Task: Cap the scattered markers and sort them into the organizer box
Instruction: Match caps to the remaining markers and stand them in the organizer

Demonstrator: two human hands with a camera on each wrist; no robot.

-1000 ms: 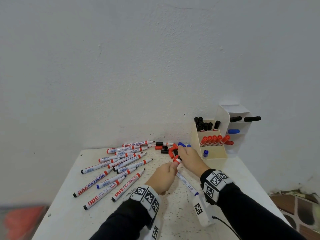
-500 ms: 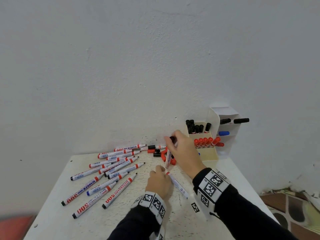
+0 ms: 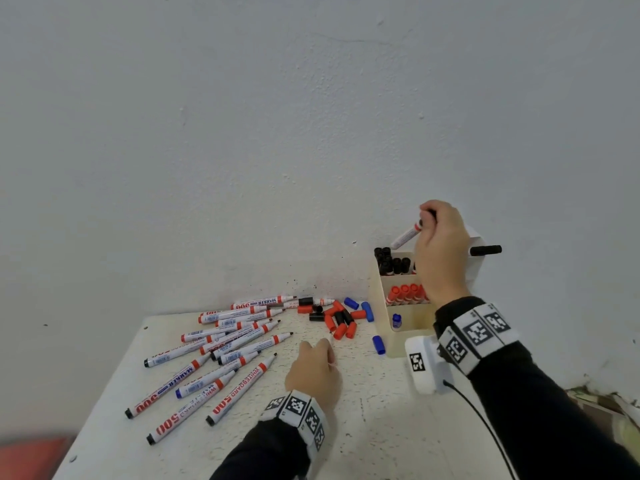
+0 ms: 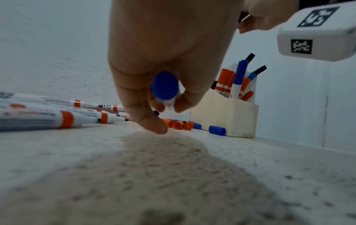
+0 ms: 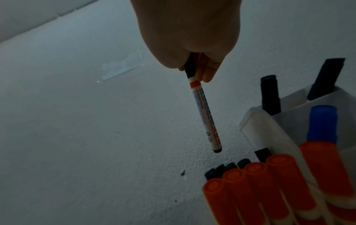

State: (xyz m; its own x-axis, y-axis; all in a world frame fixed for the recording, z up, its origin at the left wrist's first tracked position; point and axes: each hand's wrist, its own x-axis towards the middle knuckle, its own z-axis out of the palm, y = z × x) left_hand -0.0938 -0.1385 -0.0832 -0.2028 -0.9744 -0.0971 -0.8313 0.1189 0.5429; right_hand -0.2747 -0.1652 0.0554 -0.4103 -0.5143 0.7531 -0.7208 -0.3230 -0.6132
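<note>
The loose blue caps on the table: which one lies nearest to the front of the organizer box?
The blue cap lying alone at the organizer box's front left corner; the others lie farther back.

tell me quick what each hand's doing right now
Left hand: pinching a blue-ended marker low over the table.
Right hand: gripping a black-capped marker above the organizer box.

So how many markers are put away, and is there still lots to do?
Partly done. The organizer box already holds black-capped, red-capped and a few blue-capped markers. The right hand holds a black-capped marker above the black row. The left hand pinches a blue-ended marker. Many uncapped markers and loose caps still lie on the table.
</note>
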